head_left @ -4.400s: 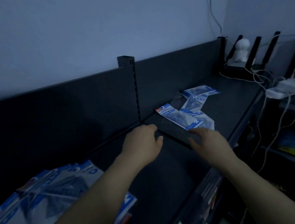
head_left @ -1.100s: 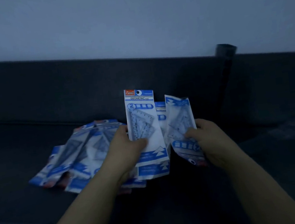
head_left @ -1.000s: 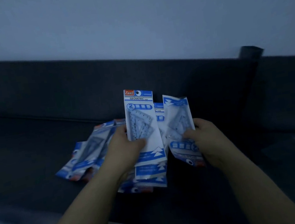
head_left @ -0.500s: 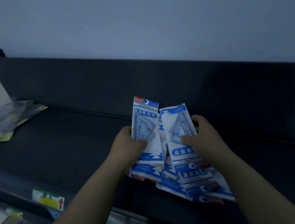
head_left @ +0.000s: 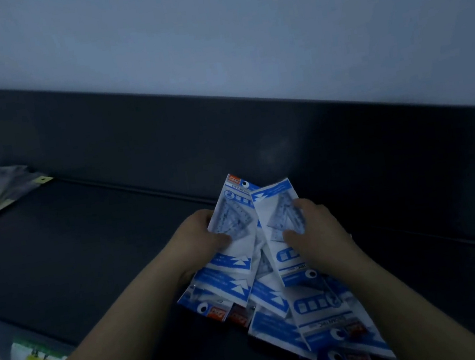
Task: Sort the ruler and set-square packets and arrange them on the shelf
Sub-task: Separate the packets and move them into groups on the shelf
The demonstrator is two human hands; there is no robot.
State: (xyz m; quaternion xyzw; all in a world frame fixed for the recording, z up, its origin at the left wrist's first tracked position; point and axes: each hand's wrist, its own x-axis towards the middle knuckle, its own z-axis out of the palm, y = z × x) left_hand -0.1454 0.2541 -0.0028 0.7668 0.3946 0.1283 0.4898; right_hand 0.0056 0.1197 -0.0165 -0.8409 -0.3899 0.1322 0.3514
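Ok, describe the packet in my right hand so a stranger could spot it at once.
On the dark shelf under the pale wall, blue-and-white packets fan out. The right hand grips the topmost right packet. Unlike the neighbouring packet in the left hand, its hang hole points toward the person.

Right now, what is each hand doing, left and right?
Left hand: grips a set-square packet, header up.
Right hand: grips a second packet, header down.
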